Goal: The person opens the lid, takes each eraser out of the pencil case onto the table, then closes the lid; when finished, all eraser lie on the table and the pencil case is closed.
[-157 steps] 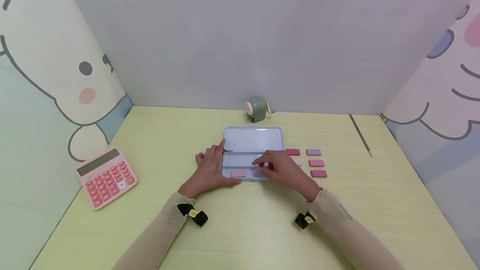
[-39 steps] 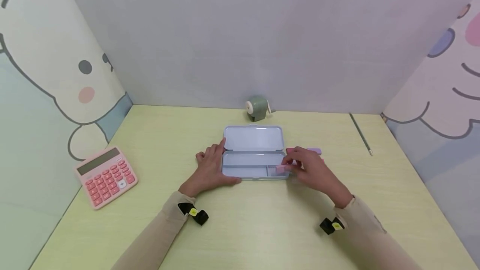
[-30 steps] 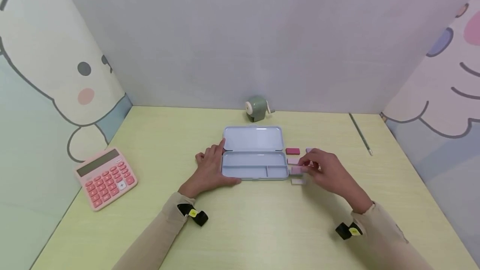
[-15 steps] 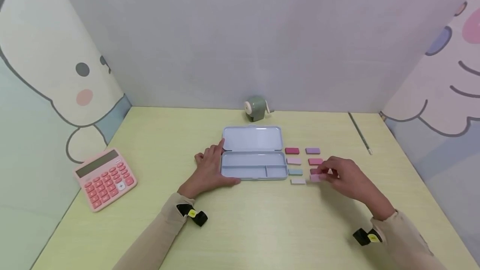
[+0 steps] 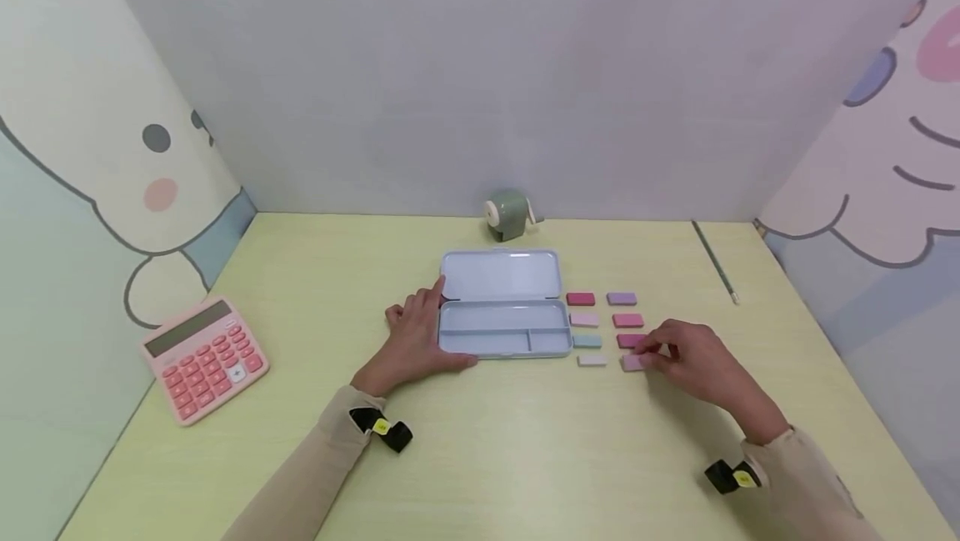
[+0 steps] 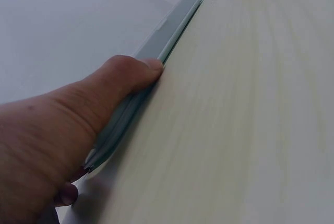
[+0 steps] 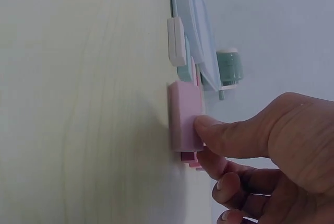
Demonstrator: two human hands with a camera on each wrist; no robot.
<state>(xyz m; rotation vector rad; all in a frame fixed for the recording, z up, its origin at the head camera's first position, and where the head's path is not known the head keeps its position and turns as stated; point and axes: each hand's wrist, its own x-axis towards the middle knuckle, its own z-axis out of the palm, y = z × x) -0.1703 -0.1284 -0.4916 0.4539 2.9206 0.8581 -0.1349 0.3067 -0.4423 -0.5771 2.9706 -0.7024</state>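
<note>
- The pale pink eraser (image 5: pixel 632 363) lies flat on the desk (image 5: pixel 495 458), at the near end of the right-hand column of small erasers, to the right of the open tin pencil case (image 5: pixel 504 328) and well in from the desk's right edge.
- The right hand (image 5: pixel 693 362) touches it: in the right wrist view the thumb (image 7: pixel 219 132) presses its side, the other fingers curled beneath; whether a finger pinches the far side cannot be told.
- The left hand (image 5: pixel 414 339) rests flat against the case's left end, fingers relaxed, its thumb (image 6: pixel 133 72) along the near rim.
- Risk: the eraser sits just beside the darker pink eraser (image 5: pixel 630 342) behind it, so a sideways shove from the thumb could likely knock that one and break the row.
- Risk: the white eraser (image 5: pixel 592 361) lies near on the left; a push toward the case could drive the pink one into it.
- Risk: if the left hand lifts, the light case could slide when bumped.
- Around: six other erasers stand in two columns between the case and the right hand.
- A green pencil sharpener (image 5: pixel 509 216) stands at the desk's back edge, a pencil (image 5: pixel 713 262) lies toward the back right corner, and a pink calculator (image 5: pixel 204 359) sits by the left edge; none of them stands in the way.
</note>
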